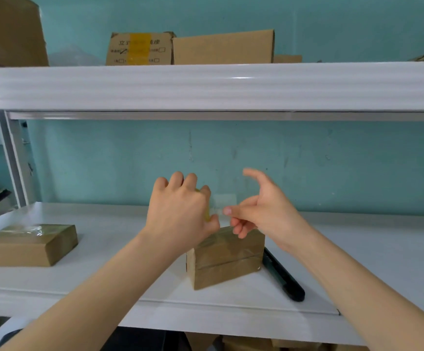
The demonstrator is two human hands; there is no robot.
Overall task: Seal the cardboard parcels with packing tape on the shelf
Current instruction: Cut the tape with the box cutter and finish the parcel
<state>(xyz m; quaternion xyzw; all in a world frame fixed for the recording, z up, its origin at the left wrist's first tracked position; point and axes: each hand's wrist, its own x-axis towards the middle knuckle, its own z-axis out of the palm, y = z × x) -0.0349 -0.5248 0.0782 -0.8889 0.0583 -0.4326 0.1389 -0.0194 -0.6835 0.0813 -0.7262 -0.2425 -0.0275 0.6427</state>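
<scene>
A small cardboard parcel [227, 259] stands on its edge in the middle of the white shelf [119, 282], wrapped in clear tape. Just above it my left hand [180, 211] grips a roll of yellowish packing tape [207, 216], mostly hidden behind my fingers. My right hand [261, 209] pinches the free end of the clear tape strip [219, 211] between thumb and fingers, with the index finger raised. A second flat taped parcel [30, 244] lies at the left of the shelf.
A black utility knife [283, 277] lies on the shelf right of the standing parcel. The upper shelf [206, 84] carries several cardboard boxes [221, 48]. More cardboard shows below the shelf [256, 344]. A teal wall closes the back.
</scene>
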